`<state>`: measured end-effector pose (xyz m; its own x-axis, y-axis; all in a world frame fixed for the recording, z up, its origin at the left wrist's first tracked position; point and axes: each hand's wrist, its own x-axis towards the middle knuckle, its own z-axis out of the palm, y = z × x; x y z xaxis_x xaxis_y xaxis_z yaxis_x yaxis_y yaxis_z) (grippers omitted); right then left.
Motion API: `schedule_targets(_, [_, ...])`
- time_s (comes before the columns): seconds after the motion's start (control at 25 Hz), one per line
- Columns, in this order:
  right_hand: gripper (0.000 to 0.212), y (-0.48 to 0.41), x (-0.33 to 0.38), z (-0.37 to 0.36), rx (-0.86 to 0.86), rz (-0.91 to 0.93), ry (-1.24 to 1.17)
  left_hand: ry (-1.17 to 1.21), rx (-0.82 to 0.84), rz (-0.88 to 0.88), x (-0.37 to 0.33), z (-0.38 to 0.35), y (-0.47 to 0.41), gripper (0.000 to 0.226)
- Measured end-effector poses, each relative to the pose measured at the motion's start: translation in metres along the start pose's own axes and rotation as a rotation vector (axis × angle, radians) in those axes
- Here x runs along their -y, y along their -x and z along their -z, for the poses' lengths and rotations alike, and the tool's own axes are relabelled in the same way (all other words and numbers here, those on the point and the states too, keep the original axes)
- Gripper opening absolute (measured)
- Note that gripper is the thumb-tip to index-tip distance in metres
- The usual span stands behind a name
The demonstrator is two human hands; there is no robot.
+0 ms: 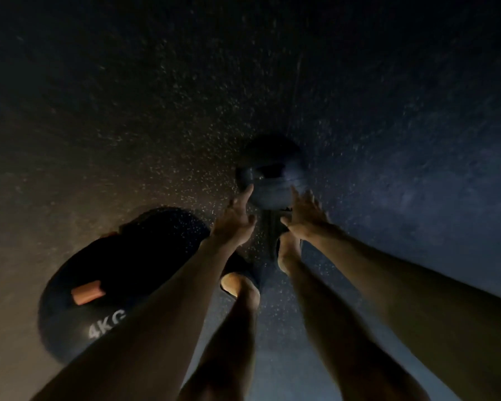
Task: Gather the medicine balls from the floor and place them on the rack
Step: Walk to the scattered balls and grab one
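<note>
The left hand [235, 218] and right hand [305, 218] were extended, fingers [248, 193] spread and gripping nothing, either side of the small medicine ball [269, 180] on the speckled floor [128, 111]; in such dim light, uneven contact could have rolled it away.

A dark, pale-flecked floor [145, 91] fills the dim view, tinted warm at left, bluish at right.

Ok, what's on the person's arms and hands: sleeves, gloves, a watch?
Nothing worn shows: left hand and right hand gloveless, left forearm and right forearm sleeveless to the frame edge. No watch, band or ring visible, though light is dim.
</note>
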<state>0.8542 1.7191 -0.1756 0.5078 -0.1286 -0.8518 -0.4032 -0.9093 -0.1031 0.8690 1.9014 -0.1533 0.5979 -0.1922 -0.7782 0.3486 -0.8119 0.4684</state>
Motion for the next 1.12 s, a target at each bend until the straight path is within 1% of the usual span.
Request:
schedule_targets(0.08, [0.099, -0.032, -0.013, -0.025, 0.027, 0.004, -0.027, -0.046, -0.038, -0.008, 0.014, -0.025, -0.039, 0.075])
schedule_targets(0.12, [0.103, -0.043, -0.016, -0.035, 0.014, 0.022, -0.042, -0.041, -0.061, -0.029, 0.019, -0.035, -0.052, 0.075])
schedule_targets(0.24, [0.110, -0.066, -0.008, -0.041, -0.093, 0.042, -0.175, 0.063, -0.125, -0.205, 0.035, -0.058, -0.066, 0.070])
schedule_targets(0.32, [0.107, -0.086, -0.003, -0.030, -0.197, 0.011, -0.280, 0.039, -0.179, -0.288, 0.041, -0.066, -0.078, 0.089])
schedule_targets(0.36, [0.103, -0.098, -0.001, -0.018, -0.247, -0.002, -0.327, 0.003, -0.197, -0.298, 0.040, -0.066, -0.086, 0.097])
schedule_targets(0.48, [0.098, -0.134, -0.005, 0.031, -0.327, 0.000, -0.367, -0.084, -0.232, -0.314, 0.015, -0.047, -0.116, 0.104])
schedule_targets(0.56, [0.099, -0.155, -0.007, 0.061, -0.334, 0.018, -0.365, -0.099, -0.209, -0.282, -0.008, -0.032, -0.136, 0.103])
schedule_targets(0.64, [0.098, -0.171, -0.001, 0.089, -0.325, 0.021, -0.446, -0.119, -0.209, -0.174, -0.030, -0.017, -0.158, 0.105])
schedule_targets(0.68, [0.095, -0.173, 0.003, 0.098, -0.340, 0.035, -0.504, -0.121, -0.214, -0.112, -0.039, -0.010, -0.168, 0.108])
schedule_targets(0.76, [0.082, -0.163, 0.011, 0.105, -0.435, 0.121, -0.568, -0.088, -0.247, -0.027, -0.054, 0.007, -0.189, 0.108])
schedule_targets(0.8, [0.078, -0.155, 0.012, 0.102, -0.495, 0.192, -0.547, -0.066, -0.267, 0.001, -0.060, 0.017, -0.201, 0.106])
schedule_targets(0.84, [0.078, -0.147, 0.012, 0.094, -0.518, 0.262, -0.486, -0.044, -0.277, 0.025, -0.065, 0.027, -0.212, 0.104])
schedule_targets(0.92, [0.088, -0.144, 0.009, 0.080, -0.449, 0.315, -0.408, -0.023, -0.275, 0.083, -0.078, 0.052, -0.235, 0.100])
schedule_targets(1.04, [0.100, -0.166, 0.027, 0.096, -0.398, 0.254, -0.391, -0.012, -0.247, 0.167, -0.098, 0.088, -0.262, 0.093])
schedule_targets(1.12, [0.100, -0.181, 0.043, 0.123, -0.354, 0.191, -0.384, -0.012, -0.289, 0.152, -0.108, 0.103, -0.263, 0.082])
